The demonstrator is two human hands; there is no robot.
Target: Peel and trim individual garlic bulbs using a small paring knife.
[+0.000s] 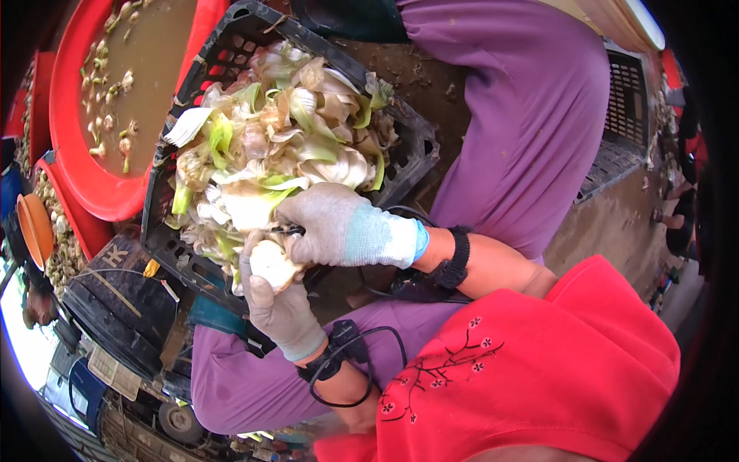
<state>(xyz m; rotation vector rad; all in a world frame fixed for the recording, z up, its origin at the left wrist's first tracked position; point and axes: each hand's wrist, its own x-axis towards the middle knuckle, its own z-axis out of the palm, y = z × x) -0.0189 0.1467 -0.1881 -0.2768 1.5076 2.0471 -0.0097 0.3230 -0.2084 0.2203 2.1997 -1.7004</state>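
My left hand (283,312), in a pale work glove, holds a peeled white garlic bulb (273,264) between thumb and fingers. Close above it, my gloved right hand (329,222) is closed around a small dark tool (287,230), mostly hidden by the fingers; its kind is not clear. The right fingers meet the top of the bulb. Both hands are over the near side of a black plastic crate (418,141), heaped with garlic skins and green-white stalk peelings (277,127).
Left of the crate stands a red tub (63,110) of murky water with garlic bulbs (126,144). An orange bowl (34,231) and a black bucket (124,289) are nearby. Another crate (623,115) lies at right. Cables (398,341) hang from my wrist straps.
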